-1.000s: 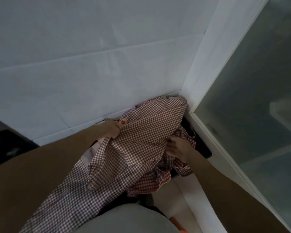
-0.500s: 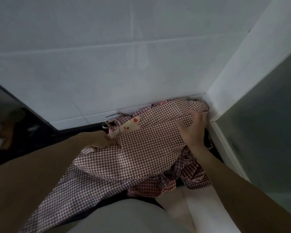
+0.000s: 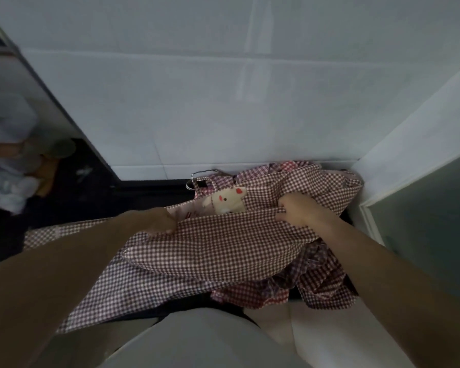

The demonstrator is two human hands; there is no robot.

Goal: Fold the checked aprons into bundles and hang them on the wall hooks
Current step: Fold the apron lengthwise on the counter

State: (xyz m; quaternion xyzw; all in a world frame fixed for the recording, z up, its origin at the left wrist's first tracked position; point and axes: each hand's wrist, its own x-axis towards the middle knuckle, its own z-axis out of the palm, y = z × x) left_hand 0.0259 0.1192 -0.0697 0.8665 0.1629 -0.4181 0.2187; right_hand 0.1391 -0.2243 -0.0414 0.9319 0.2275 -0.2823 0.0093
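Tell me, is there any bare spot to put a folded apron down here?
Bare room: the dark surface left of the apron, below the white tiled wall, and the pale patch near the right forearm. Crowded: the corner, where both hands, left and right, grip checked cloth over a crumpled heap.

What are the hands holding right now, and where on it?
Both hold the checked apron by its folded top edge: left hand at the left end, right hand at the right end, fingers pinching the cloth.
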